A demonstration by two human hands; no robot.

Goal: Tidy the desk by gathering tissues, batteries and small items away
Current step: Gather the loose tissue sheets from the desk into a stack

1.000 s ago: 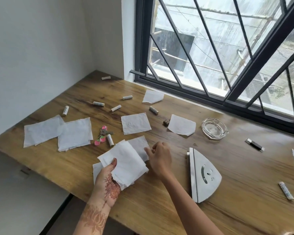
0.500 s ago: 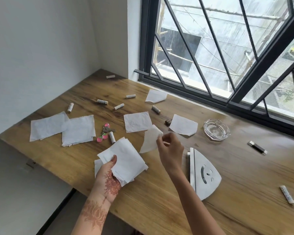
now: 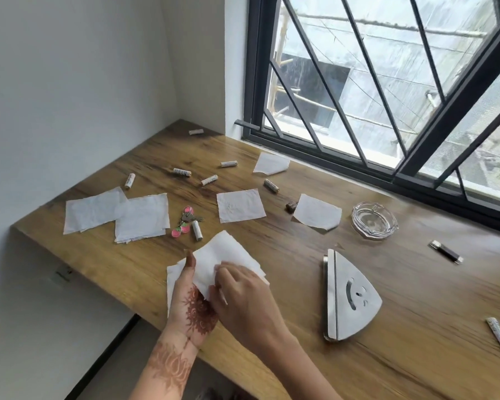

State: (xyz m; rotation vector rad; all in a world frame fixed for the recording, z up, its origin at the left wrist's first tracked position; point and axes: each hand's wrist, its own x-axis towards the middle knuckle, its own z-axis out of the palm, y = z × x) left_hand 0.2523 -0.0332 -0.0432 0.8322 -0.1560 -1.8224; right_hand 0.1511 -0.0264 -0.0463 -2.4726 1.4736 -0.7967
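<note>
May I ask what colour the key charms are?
The key charms are pink, best seen in head view.

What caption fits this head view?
Left hand and right hand gather white paper tissues at a wooden desk strewn with batteries, keys and a glass ashtray.
</note>
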